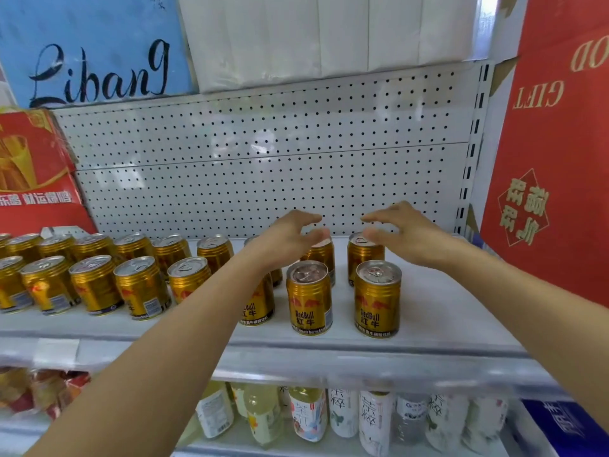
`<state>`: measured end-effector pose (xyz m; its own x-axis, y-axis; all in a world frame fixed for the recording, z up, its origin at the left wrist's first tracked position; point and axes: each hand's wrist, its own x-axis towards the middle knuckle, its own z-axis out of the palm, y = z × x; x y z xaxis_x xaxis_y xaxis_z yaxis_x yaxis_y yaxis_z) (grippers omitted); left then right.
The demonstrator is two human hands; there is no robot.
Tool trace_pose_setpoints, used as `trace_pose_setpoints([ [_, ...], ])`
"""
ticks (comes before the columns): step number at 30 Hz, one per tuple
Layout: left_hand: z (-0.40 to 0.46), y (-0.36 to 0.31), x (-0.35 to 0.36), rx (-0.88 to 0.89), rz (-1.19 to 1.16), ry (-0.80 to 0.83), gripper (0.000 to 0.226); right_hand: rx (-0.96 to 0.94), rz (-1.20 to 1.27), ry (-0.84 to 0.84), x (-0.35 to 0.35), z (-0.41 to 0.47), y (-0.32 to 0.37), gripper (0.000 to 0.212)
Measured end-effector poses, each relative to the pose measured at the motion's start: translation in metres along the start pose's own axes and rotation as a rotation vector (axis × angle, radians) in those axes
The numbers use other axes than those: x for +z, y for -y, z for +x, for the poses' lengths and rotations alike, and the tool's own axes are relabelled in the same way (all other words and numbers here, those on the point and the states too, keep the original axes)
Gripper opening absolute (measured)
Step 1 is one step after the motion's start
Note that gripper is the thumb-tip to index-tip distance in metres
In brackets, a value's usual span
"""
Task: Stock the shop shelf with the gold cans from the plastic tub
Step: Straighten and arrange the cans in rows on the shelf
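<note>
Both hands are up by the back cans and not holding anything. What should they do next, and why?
Probably draw both hands back for more cans. The left hand and right hand hover open and empty over the two back-row cans, which already stand upright, and bare shelf remains to the right. The tub isn't in view.

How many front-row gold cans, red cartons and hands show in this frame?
Front-row gold cans: 8, one partly behind the left forearm
Red cartons: 2
Hands: 2, the left hand and the right hand
Total: 12
</note>
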<state>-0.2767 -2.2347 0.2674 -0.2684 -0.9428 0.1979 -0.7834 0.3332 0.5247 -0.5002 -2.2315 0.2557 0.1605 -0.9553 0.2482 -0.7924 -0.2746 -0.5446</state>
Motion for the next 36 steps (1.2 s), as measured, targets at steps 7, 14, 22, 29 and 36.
trace_pose_setpoints([
  [7,-0.060,0.010,-0.005,0.012,0.042,0.180,0.070,-0.065,-0.066,0.111,0.010,-0.067,0.013,0.059],
  [14,-0.050,0.013,0.008,0.094,0.122,0.111,0.070,-0.020,-0.099,0.018,0.020,-0.070,0.017,0.051],
  [22,-0.048,0.019,0.014,0.056,0.020,0.100,0.071,0.036,-0.130,-0.010,0.030,-0.076,0.025,0.052],
  [29,-0.050,0.004,0.017,0.007,0.027,0.066,0.071,0.028,-0.119,-0.017,0.029,-0.076,0.026,0.051],
  [36,-0.060,0.001,0.020,0.006,0.051,0.026,0.073,-0.002,-0.147,0.015,0.030,-0.074,0.021,0.050],
])
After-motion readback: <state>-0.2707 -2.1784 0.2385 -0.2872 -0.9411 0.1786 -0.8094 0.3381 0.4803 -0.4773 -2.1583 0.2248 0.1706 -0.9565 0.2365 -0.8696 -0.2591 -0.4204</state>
